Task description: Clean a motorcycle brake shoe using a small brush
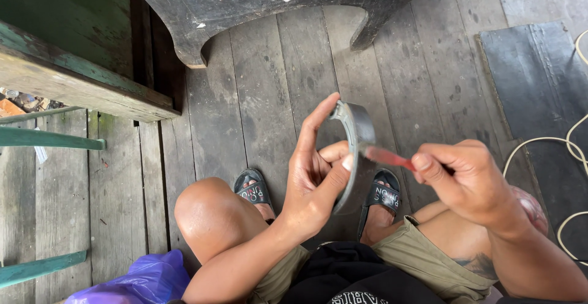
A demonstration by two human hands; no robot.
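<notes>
My left hand [313, 175] grips a curved grey metal shoe [356, 133] shaped like an arc, held upright above my knees, fingers at its top and lower edge. My right hand [462, 175] pinches a thin red-handled tool [387, 156], likely a small brush, whose tip touches the outer face of the curved piece. I sit with bare knees and black sandals [254, 190] on a wooden plank floor.
A dark wooden stand [275, 3] sits ahead on the grey planks. Green-painted wooden beams [73, 77] are at the left. A purple plastic bag [147, 279] lies by my left leg. A dark mat [539, 95] and pale cord [539, 140] lie at the right.
</notes>
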